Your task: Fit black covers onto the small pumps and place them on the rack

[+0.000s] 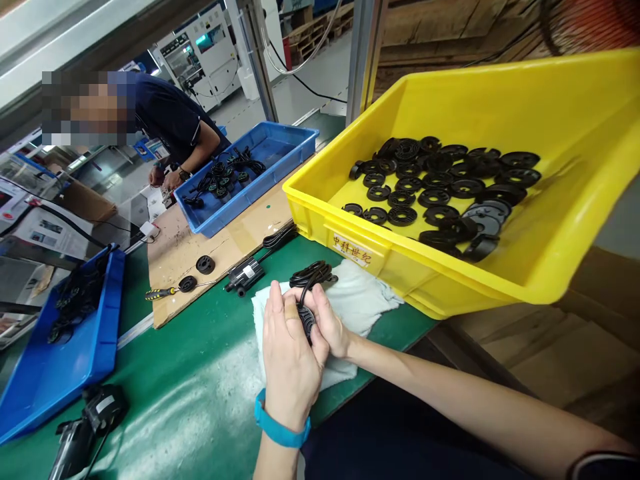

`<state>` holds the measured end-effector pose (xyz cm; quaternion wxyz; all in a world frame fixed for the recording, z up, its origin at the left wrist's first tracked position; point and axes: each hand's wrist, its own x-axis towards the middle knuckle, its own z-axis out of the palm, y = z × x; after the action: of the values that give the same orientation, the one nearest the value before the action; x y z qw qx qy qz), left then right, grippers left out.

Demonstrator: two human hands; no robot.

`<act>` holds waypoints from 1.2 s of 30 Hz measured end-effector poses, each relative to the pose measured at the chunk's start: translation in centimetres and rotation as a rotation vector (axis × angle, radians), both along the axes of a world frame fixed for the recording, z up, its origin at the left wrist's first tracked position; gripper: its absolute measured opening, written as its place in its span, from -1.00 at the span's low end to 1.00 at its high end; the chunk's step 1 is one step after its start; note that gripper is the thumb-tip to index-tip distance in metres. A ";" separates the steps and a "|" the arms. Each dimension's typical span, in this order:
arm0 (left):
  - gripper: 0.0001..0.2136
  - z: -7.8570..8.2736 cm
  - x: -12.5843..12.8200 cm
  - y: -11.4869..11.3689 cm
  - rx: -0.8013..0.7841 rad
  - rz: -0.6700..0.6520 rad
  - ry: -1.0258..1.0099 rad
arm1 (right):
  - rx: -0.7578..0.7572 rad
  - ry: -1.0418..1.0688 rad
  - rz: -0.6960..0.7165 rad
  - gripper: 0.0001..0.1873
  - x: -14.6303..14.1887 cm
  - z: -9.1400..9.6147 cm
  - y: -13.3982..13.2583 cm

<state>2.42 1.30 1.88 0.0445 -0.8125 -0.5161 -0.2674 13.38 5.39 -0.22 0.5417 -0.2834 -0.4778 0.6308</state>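
Hands: two in view – the left hand (293,357), a teal wristband (280,427) at its wrist and a strip of tape (291,312) on one finger, is closed around a black round moulded part (307,323); the right hand (327,320) is curled against the part's other side, fingers (320,313) wrapped over its edge.

Held part: one – gripped between both hands above a white cloth (363,307), with a coiled black cable (311,273) lying on the cloth just beyond it.

Bench: covered by a green mat (165,417), on which one black motor unit (97,410) is placed at the near left.

Left tray: one blue tray (114,293), loaded with black cabled parts (75,300), their number hidden by overlap.

Cardboard sheet (175,257): laid on the mat, bearing two black discs (205,265), one yellow-and-black screwdriver (161,293) and one black cabled unit (245,273).

Yellow crate (500,90): one, labelled in Chinese characters on its front (353,250), holding roughly thirty black rings (407,197) – an exact count is prevented by overlap – and about two grey discs (485,219).

Far tray: one blue tray (295,142), holding black cabled parts (225,179).

Beyond: a co-worker (173,117) in a dark polo shirt is seen bent over the bench, both hands (165,177) low; a white machine (200,63) stands behind.
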 end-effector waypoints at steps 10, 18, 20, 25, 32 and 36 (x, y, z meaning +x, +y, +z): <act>-0.44 0.2 -0.2 -0.2 -0.115 -0.074 -0.060 | 0.216 -0.124 -0.005 -0.64 1.1 -0.5 0.4; 0.00 -0.4 -0.1 0.2 0.008 -0.052 -0.010 | 0.282 -0.180 0.145 -0.64 2.5 -0.5 1.1; 0.06 -0.5 -0.2 0.2 0.023 -0.059 -0.004 | 0.265 -0.152 0.174 -0.62 2.7 -0.6 1.1; -0.05 0.3 -0.1 0.2 -0.096 -0.104 -0.134 | 0.225 -0.096 0.190 -0.56 2.9 -1.1 1.3; -0.47 0.2 0.8 0.0 -0.535 0.088 -1.112 | 0.311 -0.172 0.343 -0.33 3.6 -1.2 1.1; -0.58 -1.6 0.9 0.3 -0.564 0.124 -1.303 | 0.344 -0.298 0.378 -0.32 4.4 -0.6 0.8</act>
<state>3.28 1.59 0.28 -0.4699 -0.4369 -0.5326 -0.5520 17.81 6.24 -0.81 0.3788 -0.1829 -0.6961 0.5818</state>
